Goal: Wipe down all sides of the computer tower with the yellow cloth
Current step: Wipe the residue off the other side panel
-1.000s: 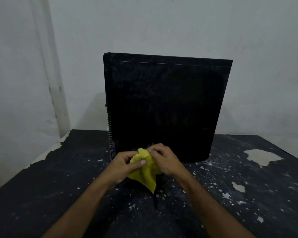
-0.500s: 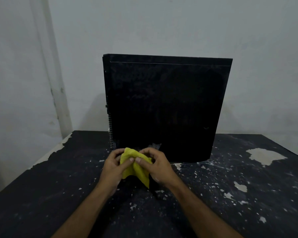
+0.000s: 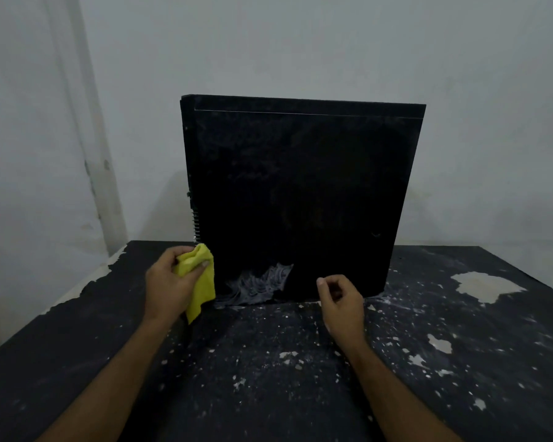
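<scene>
A black computer tower (image 3: 300, 186) stands upright on the table with its broad side panel facing me. A whitish smear marks the panel's lower edge. My left hand (image 3: 166, 287) grips the bunched yellow cloth (image 3: 198, 275) in front of the tower's lower left corner; part of the cloth hangs below the hand. My right hand (image 3: 340, 299) hovers in front of the panel's lower middle, fingers loosely curled, holding nothing.
The tower sits at the back of a black table (image 3: 268, 378) with chipped, flaking paint. Pale walls stand close behind and to the left. A large bare patch (image 3: 486, 285) shows at the table's right.
Both hands held the cloth together before. Now my right hand has let go and moved right, while my left hand has carried the cloth left toward the tower's corner.
</scene>
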A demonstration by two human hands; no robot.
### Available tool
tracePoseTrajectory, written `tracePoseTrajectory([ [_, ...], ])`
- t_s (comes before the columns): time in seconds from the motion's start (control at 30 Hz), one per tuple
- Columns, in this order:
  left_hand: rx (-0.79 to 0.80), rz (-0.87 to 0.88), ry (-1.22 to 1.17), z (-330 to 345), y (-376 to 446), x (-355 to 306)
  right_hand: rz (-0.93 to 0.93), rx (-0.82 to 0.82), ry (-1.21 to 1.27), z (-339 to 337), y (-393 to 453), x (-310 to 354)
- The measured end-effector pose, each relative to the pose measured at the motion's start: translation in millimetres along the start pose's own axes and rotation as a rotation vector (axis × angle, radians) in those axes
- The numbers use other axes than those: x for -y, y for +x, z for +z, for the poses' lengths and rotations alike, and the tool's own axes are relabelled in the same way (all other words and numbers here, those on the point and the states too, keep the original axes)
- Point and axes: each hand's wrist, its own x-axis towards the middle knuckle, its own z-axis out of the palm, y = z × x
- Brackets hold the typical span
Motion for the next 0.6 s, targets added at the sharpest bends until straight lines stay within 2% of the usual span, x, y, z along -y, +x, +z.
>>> tracePoseTrajectory([
  [0.1, 0.02, 0.059, 0.033, 1.6, 7.0, 1.2, 0.011, -0.034, -0.039, -0.1, 3.2, -4.8],
  [0.3, 0.224, 0.133, 0.26, -6.1, -18.2, 39.0, 0.106, -0.135, 0.001, -1.2, 7.9, -12.3],
  [0.4, 0.107, 0.108, 0.169, -4.1, -4.5, 30.6, 0.128, -0.2, -0.035, -6.3, 14.3, -18.7],
  [0.47, 0.054, 0.118, 0.15, -3.0, 2.3, 28.2, 0.119, -0.32, -0.112, -16.0, 23.2, -25.2],
  [0.6, 0.248, 0.115, 0.297, -0.9, -16.7, 47.2, 0.223, -0.428, -0.239, -37.6, 32.4, -29.5],
])
